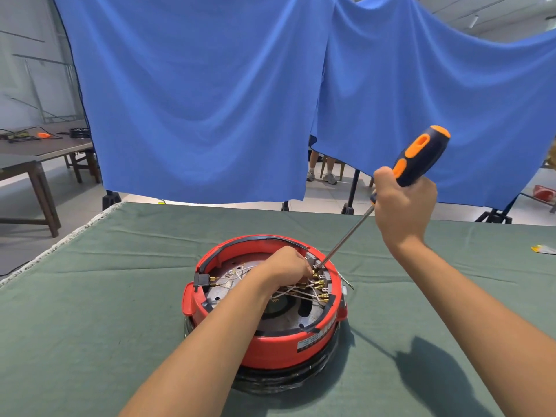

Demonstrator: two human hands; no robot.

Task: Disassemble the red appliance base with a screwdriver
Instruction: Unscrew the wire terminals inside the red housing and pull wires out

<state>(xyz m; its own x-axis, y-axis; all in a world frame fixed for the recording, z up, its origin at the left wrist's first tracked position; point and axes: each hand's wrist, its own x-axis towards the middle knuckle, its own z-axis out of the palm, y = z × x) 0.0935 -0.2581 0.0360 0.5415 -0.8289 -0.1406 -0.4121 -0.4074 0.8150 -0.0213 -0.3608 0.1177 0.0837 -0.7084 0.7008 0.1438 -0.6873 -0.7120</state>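
Our right hand [404, 206] grips the long orange-and-navy screwdriver [421, 156]; our left hand [285, 263] pinches brass terminals [319, 281] inside the round red plastic appliance base [270, 350]. We should keep the tip seated squarely.

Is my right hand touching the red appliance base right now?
Apart. The head view shows the right hand gripping the screwdriver handle well above the red appliance base, with table cloth visible between them.

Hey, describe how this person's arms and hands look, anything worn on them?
Both forearms are bare up to the frame's edge, with no sleeves in sight. The left hand and the right hand wear no gloves, and no watch, ring or bracelet shows on either.
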